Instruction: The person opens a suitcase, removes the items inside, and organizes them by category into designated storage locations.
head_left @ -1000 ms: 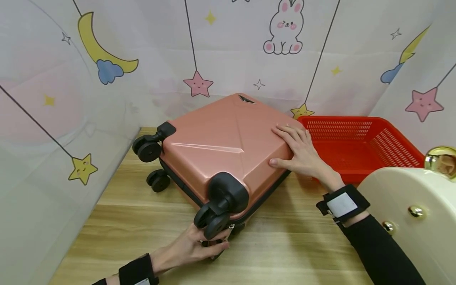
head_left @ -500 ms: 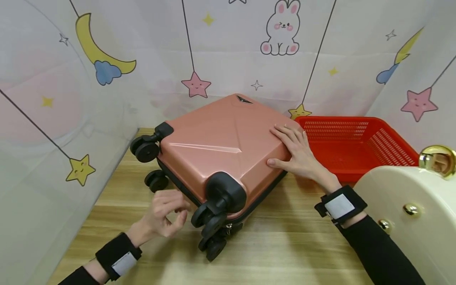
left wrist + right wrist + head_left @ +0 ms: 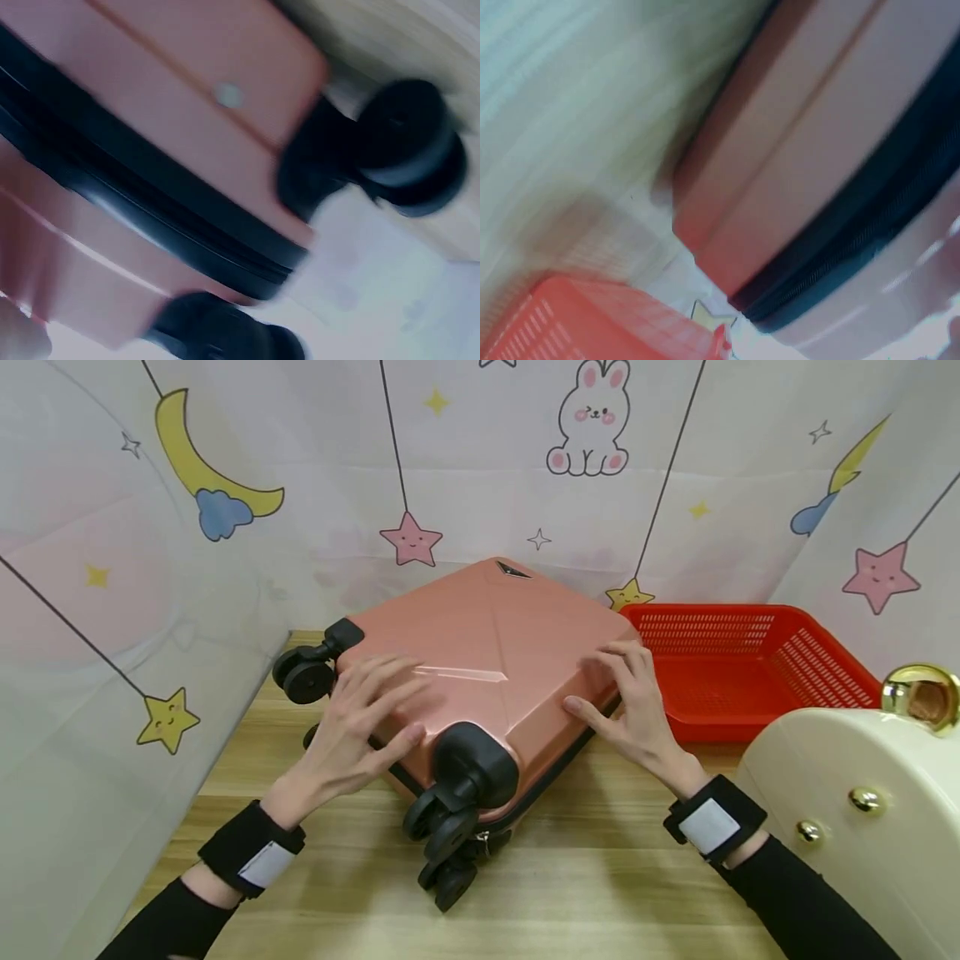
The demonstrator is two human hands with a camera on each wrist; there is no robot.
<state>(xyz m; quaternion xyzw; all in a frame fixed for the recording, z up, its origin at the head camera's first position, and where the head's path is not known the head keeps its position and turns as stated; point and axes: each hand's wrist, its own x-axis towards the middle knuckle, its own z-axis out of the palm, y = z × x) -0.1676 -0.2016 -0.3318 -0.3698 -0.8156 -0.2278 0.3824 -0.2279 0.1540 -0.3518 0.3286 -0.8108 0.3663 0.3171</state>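
Both hands flat on a pink suitcase (image 3: 487, 668) lying on the wooden table (image 3: 600, 877).

Nearest, at 6 o'clock: black caster wheels (image 3: 446, 835). At 9 o'clock, left hand (image 3: 360, 727) spread over the shell, fingers straight, gripping nothing. At 3 o'clock, right hand (image 3: 633, 710) pressing the edge, fingers relaxed, holding nothing. Farther, at 2 o'clock: red basket (image 3: 825, 681), just beside the case.

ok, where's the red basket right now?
In the head view the red basket sits on the wooden table at right, just beside the pink suitcase, behind the right hand.
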